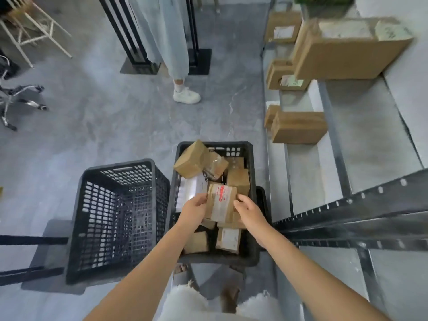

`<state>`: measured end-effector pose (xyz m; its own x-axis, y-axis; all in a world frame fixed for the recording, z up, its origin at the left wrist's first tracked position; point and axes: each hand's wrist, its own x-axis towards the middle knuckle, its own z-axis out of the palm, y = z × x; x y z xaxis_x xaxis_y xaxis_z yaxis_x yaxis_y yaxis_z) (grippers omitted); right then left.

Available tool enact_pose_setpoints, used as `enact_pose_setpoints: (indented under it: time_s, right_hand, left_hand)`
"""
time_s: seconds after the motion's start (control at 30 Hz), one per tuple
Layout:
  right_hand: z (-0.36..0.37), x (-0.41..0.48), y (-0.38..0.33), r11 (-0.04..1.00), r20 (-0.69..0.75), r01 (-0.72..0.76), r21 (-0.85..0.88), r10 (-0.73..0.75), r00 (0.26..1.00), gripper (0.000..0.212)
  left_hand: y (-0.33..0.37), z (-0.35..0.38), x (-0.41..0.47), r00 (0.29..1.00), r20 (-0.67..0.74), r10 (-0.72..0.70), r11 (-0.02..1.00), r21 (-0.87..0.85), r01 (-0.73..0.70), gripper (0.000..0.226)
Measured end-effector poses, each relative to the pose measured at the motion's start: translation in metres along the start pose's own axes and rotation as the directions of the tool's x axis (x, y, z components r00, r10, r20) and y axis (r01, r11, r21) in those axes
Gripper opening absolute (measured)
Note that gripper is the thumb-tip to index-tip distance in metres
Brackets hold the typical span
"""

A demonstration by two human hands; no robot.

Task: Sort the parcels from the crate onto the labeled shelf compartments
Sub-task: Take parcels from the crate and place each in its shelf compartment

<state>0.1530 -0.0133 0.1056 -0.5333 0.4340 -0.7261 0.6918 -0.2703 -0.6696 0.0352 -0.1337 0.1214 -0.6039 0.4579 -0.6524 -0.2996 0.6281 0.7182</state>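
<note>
A black plastic crate (253, 242) stands on the floor in front of me, filled with several brown cardboard parcels. Both my hands hold one small brown parcel (221, 203) with a white label and red print, just above the others. My left hand (194, 210) grips its left edge. On the opposite edge, my right hand (249, 213) grips it. A larger box (191, 159) leans on the crate's far left rim. The metal shelf (361, 126) rises at the right, with parcels (298, 127) lying on its levels.
An empty black crate (115, 218) stands tilted to the left of the full one. Another person's leg and white shoe (186, 95) stand on the grey floor ahead, beside a black frame (139, 42). A chair base (16, 100) is at the far left.
</note>
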Motion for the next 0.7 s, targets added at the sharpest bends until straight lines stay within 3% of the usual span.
enact_pose_setpoints:
  time_s: [0.17, 0.27, 0.33, 0.47, 0.5, 0.57, 0.6, 0.67, 0.7]
  right_hand:
    - [-0.023, -0.037, -0.058, 0.972, -0.086, 0.227, -0.063, -0.232, 0.969, 0.049]
    - [-0.042, -0.065, -0.102, 0.916, -0.147, 0.377, -0.136, -0.395, 0.907, 0.048]
    - [-0.055, -0.084, -0.132, 0.866, -0.174, 0.469, -0.176, -0.496, 0.851, 0.041]
    - [-0.074, -0.108, -0.177, 0.777, -0.226, 0.581, -0.244, -0.628, 0.745, 0.036]
    - [-0.077, -0.117, -0.187, 0.757, -0.244, 0.606, -0.244, -0.653, 0.717, 0.037]
    - [-0.082, -0.135, -0.204, 0.712, -0.277, 0.664, -0.23, -0.702, 0.656, 0.038]
    - [-0.084, -0.144, -0.211, 0.68, -0.287, 0.694, -0.237, -0.731, 0.619, 0.039]
    - [-0.087, -0.161, -0.223, 0.611, -0.276, 0.737, -0.288, -0.79, 0.548, 0.045]
    - [-0.089, -0.169, -0.228, 0.583, -0.256, 0.753, -0.306, -0.812, 0.525, 0.048]
  left_hand:
    - [0.057, -0.015, -0.031, 0.977, -0.043, 0.21, 0.967, -0.137, -0.214, 0.04]
    - [0.089, -0.022, -0.048, 0.911, -0.031, 0.412, 0.908, -0.074, -0.413, 0.039]
    - [0.109, -0.031, -0.056, 0.834, -0.009, 0.551, 0.834, 0.048, -0.55, 0.044]
    - [0.153, -0.05, -0.086, 0.694, 0.09, 0.714, 0.674, 0.181, -0.716, 0.089]
    - [0.163, -0.055, -0.091, 0.661, 0.113, 0.742, 0.636, 0.193, -0.747, 0.09]
    - [0.185, -0.059, -0.104, 0.61, 0.089, 0.788, 0.593, 0.156, -0.79, 0.067]
    - [0.194, -0.062, -0.109, 0.553, 0.077, 0.83, 0.533, 0.186, -0.826, 0.065]
    - [0.207, -0.07, -0.115, 0.412, 0.099, 0.906, 0.379, 0.248, -0.892, 0.08]
    - [0.214, -0.075, -0.117, 0.378, 0.102, 0.92, 0.345, 0.243, -0.907, 0.081]
